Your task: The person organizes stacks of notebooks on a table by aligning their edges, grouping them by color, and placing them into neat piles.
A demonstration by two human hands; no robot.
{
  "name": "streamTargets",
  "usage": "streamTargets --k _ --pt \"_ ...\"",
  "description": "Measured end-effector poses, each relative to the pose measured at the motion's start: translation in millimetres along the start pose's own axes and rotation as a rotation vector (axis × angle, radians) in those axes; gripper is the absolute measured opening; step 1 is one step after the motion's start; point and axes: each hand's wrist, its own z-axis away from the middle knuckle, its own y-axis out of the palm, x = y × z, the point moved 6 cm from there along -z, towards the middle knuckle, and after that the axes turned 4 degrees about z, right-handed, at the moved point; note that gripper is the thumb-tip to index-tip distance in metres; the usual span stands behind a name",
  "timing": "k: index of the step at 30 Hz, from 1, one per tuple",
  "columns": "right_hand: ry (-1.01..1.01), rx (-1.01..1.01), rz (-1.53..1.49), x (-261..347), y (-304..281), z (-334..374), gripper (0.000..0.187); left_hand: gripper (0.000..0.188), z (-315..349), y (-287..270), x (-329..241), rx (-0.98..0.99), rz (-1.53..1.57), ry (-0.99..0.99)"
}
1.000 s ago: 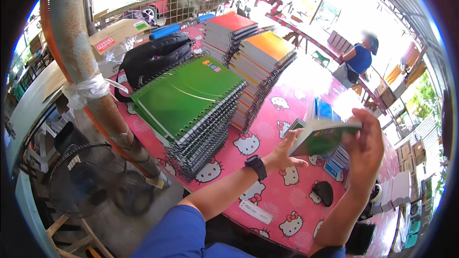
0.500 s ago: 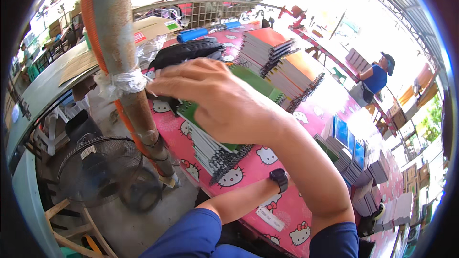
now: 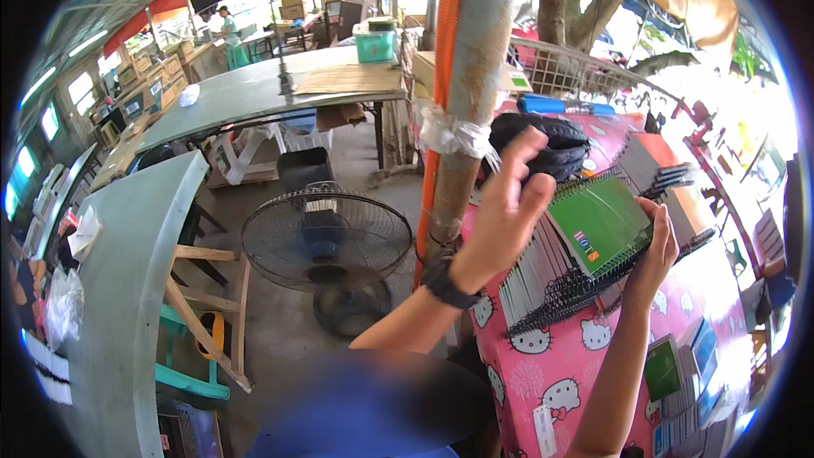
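Note:
A stack of spiral-bound notebooks lies fanned on the pink table, with a green-covered notebook (image 3: 598, 219) on top. My left hand (image 3: 509, 208), wearing a black wristwatch, is raised beside the stack's left side. Its fingers are apart and it holds nothing. At the right edge of the green notebook, my right hand (image 3: 657, 246) wraps its fingers against the side; its palm is partly hidden. Behind the stack sits a black bag (image 3: 551, 146). More spiral notebooks with an orange cover (image 3: 661, 151) lie just beyond the green one.
A rusty pole (image 3: 475, 59) with an orange hose stands by the table's left edge. A black fan (image 3: 326, 237) is on the floor to its left. Stacks of books (image 3: 691, 382) lie at the lower right of the patterned tablecloth (image 3: 526, 382). A grey-green table (image 3: 127, 288) stands far left.
The view has swung left. My right hand has drawn back from near the pole and bag to the notebooks' right edge. My left hand has come up from below into view.

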Motion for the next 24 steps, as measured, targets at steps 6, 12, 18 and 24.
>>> streamTargets --k 6,12,18,24 --pt "0.055 -0.085 -0.042 -5.3 6.6 1.0 0.043 0.038 -1.5 32.9 24.1 -0.089 0.075 -0.153" --pt "-0.068 -0.193 0.057 2.4 2.5 13.6 0.038 0.058 2.6 34.8 50.1 -0.208 0.214 -0.416" --pt "-0.049 -0.202 -0.07 -14.5 -4.7 14.3 0.034 0.055 1.9 41.5 35.2 -0.305 0.151 -0.267" --pt "-0.079 -0.163 -0.069 -0.8 -3.6 15.8 0.032 0.046 -1.9 42.5 37.7 -0.155 0.096 -0.328"
